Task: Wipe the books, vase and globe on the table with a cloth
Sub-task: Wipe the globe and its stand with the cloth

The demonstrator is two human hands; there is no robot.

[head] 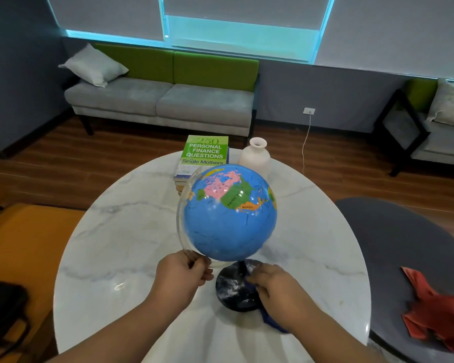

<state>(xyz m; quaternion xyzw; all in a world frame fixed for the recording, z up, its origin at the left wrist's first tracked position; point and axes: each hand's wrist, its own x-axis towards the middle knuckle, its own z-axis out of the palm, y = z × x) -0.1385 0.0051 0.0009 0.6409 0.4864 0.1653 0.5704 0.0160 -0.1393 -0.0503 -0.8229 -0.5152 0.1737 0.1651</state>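
A round white marble table fills the lower middle of the frame, its far edge reaching toward a grey sofa with green back cushions along the wall at upper left. At the lower right, just beside the table's rim, sits a dark grey seat, and a crumpled red cloth lies on it near the right edge of the frame. The globe stands on the table at the centre of the picture, mostly blue, with North America turned up toward the camera; a clear plastic arc curves down its left side, and a short stem joins it to a round black base below. Behind it, at the far edge of the table, a stack of books lies flat with a green cover on top, and the white vase stands upright just to their right, partly hidden by the globe. The left hand comes in from the bottom of the frame and pinches the lower end of the clear arc between thumb and fingers. The right hand rests on the right side of the base, its fingers curled over a dark blue cloth pressed against it — only a corner of that cloth shows under the wrist.
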